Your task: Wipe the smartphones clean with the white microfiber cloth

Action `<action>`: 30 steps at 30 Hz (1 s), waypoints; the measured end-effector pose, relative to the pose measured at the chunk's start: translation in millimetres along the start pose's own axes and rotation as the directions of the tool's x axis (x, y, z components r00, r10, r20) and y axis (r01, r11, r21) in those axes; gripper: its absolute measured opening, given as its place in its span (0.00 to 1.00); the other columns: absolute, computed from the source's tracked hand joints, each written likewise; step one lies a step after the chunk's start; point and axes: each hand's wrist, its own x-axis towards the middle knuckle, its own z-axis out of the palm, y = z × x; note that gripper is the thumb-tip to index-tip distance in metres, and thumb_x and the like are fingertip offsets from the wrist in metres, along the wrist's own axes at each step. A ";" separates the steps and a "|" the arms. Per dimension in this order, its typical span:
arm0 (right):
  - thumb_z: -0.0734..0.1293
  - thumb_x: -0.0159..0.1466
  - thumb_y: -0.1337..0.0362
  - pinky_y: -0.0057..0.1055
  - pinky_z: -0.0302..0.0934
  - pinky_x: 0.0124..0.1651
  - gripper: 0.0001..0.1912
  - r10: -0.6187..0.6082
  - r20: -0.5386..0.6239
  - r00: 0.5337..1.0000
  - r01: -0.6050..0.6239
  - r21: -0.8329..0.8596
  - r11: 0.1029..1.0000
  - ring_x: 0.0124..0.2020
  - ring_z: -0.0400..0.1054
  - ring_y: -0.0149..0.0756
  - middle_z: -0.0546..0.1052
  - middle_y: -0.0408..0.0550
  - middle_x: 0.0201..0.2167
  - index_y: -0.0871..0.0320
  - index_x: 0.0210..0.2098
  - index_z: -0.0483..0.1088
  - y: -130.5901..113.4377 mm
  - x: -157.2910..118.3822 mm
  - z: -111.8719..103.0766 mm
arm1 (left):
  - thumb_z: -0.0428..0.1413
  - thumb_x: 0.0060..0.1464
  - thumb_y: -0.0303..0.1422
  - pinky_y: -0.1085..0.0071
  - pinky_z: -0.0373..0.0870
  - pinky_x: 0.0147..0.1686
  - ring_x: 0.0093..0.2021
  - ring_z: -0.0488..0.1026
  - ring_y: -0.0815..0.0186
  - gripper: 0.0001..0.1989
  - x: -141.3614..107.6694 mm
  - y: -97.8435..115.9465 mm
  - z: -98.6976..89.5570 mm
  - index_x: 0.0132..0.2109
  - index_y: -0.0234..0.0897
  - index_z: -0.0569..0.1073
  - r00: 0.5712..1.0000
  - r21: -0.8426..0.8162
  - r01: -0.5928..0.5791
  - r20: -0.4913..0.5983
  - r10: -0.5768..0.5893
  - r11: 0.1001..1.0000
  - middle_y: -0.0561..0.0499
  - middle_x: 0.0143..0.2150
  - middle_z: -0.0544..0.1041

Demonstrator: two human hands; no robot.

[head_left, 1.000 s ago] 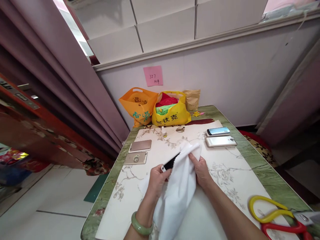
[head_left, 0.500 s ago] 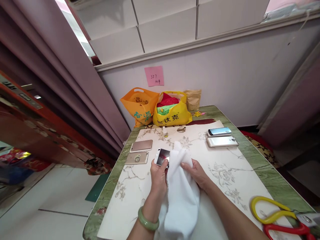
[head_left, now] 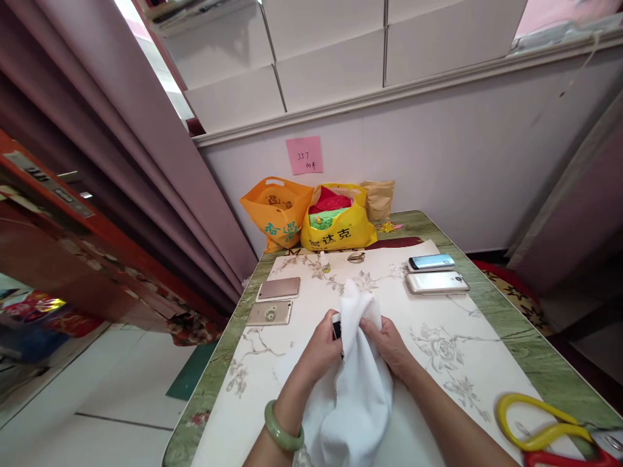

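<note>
A white phone [head_left: 336, 325] with a dark screen is in my left hand [head_left: 322, 349], its fingers closed round one end. A white cloth [head_left: 363, 402] covers most of the phone and hangs down toward me. My right hand [head_left: 389, 344] pinches the cloth against the phone's other end, thumb on top. To the left lie a rose-coloured phone [head_left: 279, 288] and a gold phone with a round ring [head_left: 269, 313]. On the right are a blue-screened phone [head_left: 431, 261] and a silver phone [head_left: 437, 282].
Yellow-and-red scissors [head_left: 549, 428] lie at the near right. A small bottle [head_left: 324, 262] and a brown item [head_left: 356, 257] stand beyond my hands. An orange bag [head_left: 277, 214], a yellow bag [head_left: 341, 230] and a brown pouch [head_left: 378, 200] line the table's back.
The cloth now covers most of the phone, whose screen showed clearly before. Both hands have come closer together, my left hand shifting right with the phone.
</note>
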 end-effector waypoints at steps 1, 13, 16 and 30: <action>0.71 0.54 0.44 0.31 0.64 0.28 0.23 -0.001 -0.040 0.999 0.001 0.002 1.000 0.25 0.70 0.39 0.77 0.46 0.24 0.60 0.32 0.71 0.2 0.9 0.0 | 0.62 0.45 0.31 0.72 0.66 0.36 0.36 0.70 0.65 0.17 2.0 1.0 2.4 0.43 0.37 0.68 1.000 -0.005 -0.008 0.023 0.008 1.000 0.52 0.35 0.74; 0.72 0.54 0.48 0.33 0.66 0.34 0.22 -0.118 0.047 0.992 0.126 -0.214 0.969 0.32 0.72 0.43 0.79 0.49 0.31 0.62 0.36 0.73 1.9 4.7 0.3 | 0.67 0.35 0.28 0.77 0.65 0.24 0.24 0.69 0.72 0.20 15.5 -9.8 -3.4 0.38 0.36 0.70 0.916 -0.311 -0.099 -0.400 -0.035 0.945 0.56 0.28 0.74; 0.71 0.55 0.48 0.35 0.67 0.36 0.23 -0.093 0.092 0.991 0.105 -0.143 0.984 0.34 0.73 0.45 0.80 0.51 0.34 0.62 0.39 0.73 1.0 4.7 0.3 | 0.68 0.37 0.31 0.75 0.69 0.27 0.28 0.73 0.70 0.21 19.7 -7.6 -10.9 0.40 0.37 0.71 0.835 -0.382 -0.152 -0.543 -0.088 0.912 0.54 0.34 0.76; 0.71 0.54 0.47 0.33 0.66 0.34 0.23 -0.087 -0.046 0.995 0.080 -0.136 0.988 0.33 0.73 0.44 0.80 0.50 0.32 0.62 0.35 0.74 0.5 4.4 0.2 | 0.68 0.36 0.27 0.71 0.73 0.30 0.28 0.76 0.67 0.22 21.7 -19.4 11.4 0.39 0.39 0.67 0.685 -0.604 -0.328 -0.681 -0.257 0.727 0.52 0.31 0.77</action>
